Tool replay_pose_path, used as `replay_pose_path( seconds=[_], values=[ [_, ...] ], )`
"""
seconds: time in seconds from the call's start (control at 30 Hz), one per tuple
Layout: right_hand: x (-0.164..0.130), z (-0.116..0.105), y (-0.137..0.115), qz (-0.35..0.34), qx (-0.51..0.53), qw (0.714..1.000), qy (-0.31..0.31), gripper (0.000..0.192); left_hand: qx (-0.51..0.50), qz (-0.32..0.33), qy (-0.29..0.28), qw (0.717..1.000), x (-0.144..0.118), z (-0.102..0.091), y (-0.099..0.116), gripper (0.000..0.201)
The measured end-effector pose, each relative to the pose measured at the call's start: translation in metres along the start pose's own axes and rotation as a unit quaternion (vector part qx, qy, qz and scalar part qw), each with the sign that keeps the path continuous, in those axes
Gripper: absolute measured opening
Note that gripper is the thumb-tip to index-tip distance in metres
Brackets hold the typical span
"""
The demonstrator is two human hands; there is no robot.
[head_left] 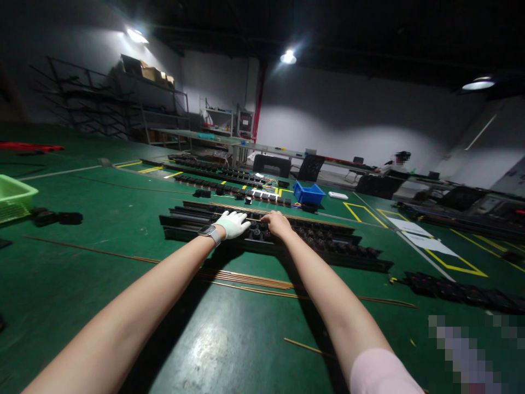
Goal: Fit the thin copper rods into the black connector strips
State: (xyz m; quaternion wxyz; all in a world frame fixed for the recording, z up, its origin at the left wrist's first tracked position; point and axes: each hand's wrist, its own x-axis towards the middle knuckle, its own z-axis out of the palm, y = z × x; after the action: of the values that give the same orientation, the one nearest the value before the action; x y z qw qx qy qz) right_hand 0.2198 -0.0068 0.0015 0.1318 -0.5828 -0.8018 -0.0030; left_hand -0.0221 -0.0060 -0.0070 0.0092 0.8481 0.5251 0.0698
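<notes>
Black plastic rails (320,241), long and lying side by side on the green floor, are filled with rows of small dark knob-like parts and run from the left centre away to the right. White-gloved left hand (233,224) rests palm down on the near-left stretch of these rails, fingers extended and held close together, flat on the parts; nothing is pinched. A grey wristwatch (209,233) sits just behind the glove. Bare right hand (278,222) lies just to the right of the gloved one, fingers curled down onto the same row; whether they pinch a part cannot be told. Both forearms reach far forward from the near edge; a pale pink sleeve (383,372) shows at near right. Thin copper-coloured rods (246,279) lie on the floor just nearer than the rails. Farther off, more black rails (213,174) run in parallel, with a blue plastic bin (308,193) to their right. A light green basket (14,197) stands at far left. A seated person (396,164) works at a distant bench on the right.
</notes>
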Motion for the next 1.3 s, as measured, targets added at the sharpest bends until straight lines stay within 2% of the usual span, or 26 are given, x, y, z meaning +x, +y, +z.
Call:
replay_pose_path(
  seconds=[0.2,0.3,0.4,0.47,0.53,0.57,0.63,0.73,0.8,0.87,0.97,1.03,1.2,1.3],
  values=[
    [-0.003,-0.008,-0.004,0.011,0.019,0.999,-0.035,0.050,0.014,-0.003,-0.007,1.000,0.000,0.002,0.000,0.067],
    [-0.012,-0.023,-0.005,0.002,0.008,1.000,-0.013,0.050,0.017,-0.010,-0.015,1.000,0.001,0.000,0.001,0.069],
    [-0.036,-0.047,-0.001,0.001,0.022,1.000,0.018,0.044,0.017,-0.010,-0.026,0.999,0.001,-0.002,0.002,0.070],
    [-0.064,-0.064,0.005,-0.017,0.047,0.999,0.000,0.035,0.017,-0.004,-0.035,0.999,0.001,-0.003,0.002,0.069],
    [-0.104,-0.079,0.012,-0.058,0.087,0.992,-0.073,0.025,0.017,0.006,-0.047,0.999,0.002,-0.003,0.002,0.066],
    [-0.127,-0.084,0.016,-0.078,0.106,0.982,-0.135,0.021,0.024,0.005,-0.047,0.999,0.002,-0.004,0.003,0.066],
    [-0.176,-0.091,0.021,-0.073,0.114,0.954,-0.267,0.019,0.022,-0.014,-0.048,0.999,0.003,-0.005,0.003,0.072],
    [-0.245,-0.091,0.027,-0.022,0.124,0.910,-0.396,0.041,0.022,-0.008,-0.059,0.998,0.004,-0.008,0.005,0.075],
    [-0.281,-0.088,0.029,0.010,0.131,0.894,-0.428,0.051,0.023,-0.007,-0.061,0.998,0.003,-0.010,0.006,0.074],
    [-0.306,-0.085,0.032,0.019,0.109,0.912,-0.396,0.049,0.024,-0.012,-0.058,0.998,0.003,-0.010,0.006,0.075],
    [-0.326,-0.085,0.033,0.011,0.086,0.934,-0.348,0.030,0.027,-0.015,-0.053,0.998,0.005,-0.008,0.005,0.075],
    [-0.331,-0.087,0.030,-0.008,0.081,0.938,-0.338,0.024,0.026,-0.016,-0.053,0.998,0.007,-0.005,0.002,0.076],
    [-0.336,-0.086,0.017,-0.073,0.036,0.946,-0.314,0.031,0.020,-0.009,-0.055,0.998,0.012,0.002,-0.005,0.077],
    [-0.330,-0.091,0.022,-0.089,0.019,0.955,-0.283,0.031,0.029,0.009,-0.050,0.998,0.012,0.003,-0.007,0.075]
  ],
)
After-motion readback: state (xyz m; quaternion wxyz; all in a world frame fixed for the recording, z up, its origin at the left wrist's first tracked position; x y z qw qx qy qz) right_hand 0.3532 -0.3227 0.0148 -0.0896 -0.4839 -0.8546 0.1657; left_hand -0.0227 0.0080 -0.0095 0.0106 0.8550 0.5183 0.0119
